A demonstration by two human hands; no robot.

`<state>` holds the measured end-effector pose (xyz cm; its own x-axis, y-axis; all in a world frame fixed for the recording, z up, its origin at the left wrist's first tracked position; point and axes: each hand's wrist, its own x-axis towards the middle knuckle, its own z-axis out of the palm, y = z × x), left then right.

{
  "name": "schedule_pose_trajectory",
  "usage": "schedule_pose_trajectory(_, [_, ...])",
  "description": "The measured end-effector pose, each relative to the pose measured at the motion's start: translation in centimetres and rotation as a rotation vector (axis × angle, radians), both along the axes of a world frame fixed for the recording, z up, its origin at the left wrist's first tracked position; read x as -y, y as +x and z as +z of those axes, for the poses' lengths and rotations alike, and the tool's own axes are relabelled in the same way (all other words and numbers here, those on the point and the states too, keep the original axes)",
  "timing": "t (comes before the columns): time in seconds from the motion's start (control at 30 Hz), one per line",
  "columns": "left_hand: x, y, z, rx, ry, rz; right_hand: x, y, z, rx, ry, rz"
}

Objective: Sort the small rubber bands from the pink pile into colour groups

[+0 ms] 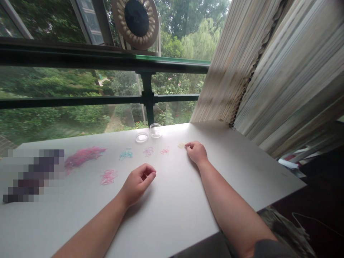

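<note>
Clearly, the right hand (197,152) is at the pale loops (181,145), its thumb and fingertips drawn narrow at their right edge. Whether the fingertips are closed on a loop or only touching the pile, I cannot tell. The left hand (138,181) is over the near middle of the white table (172,208), fingers curled, with the tips of thumb and forefinger brought close together and nothing visible between them. It is nearest to the pink loops (109,177), which lie to its left, apart from it.

The small piles lie flat on the table, apart from one another. Beyond the hands, a loose row runs from left to right: the big pile (84,157), mostly pink with some blue, then the blue loops (126,154), the mauve loops (148,152), the red loops (165,151) and the pale loops. The pink loops are nearer the person than that row, below the gap between the big pile and the blue loops.

Near the far edge of the table, a clear round tub (156,131) stands just beside a shallow clear dish (142,138). A pixelated patch (32,179) covers the left side. Behind the table are a dark green rail (107,62), a round fan (136,18) above it, and a striped curtain (228,64) on the right
</note>
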<state>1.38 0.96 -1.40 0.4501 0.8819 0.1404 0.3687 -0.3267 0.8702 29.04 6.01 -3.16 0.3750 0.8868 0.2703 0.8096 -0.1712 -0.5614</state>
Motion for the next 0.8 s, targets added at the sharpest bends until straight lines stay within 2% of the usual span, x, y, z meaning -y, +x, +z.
schedule_pose_trajectory(0.33, [-0.07,-0.08,-0.19,-0.008,0.001,-0.014,-0.02,0.04,0.17,-0.023,-0.012,0.036])
schedule_pose_trajectory(0.8, [-0.06,-0.03,-0.20,-0.017,0.008,-0.016,-0.04,0.36,-0.17,-0.073,0.072,0.058])
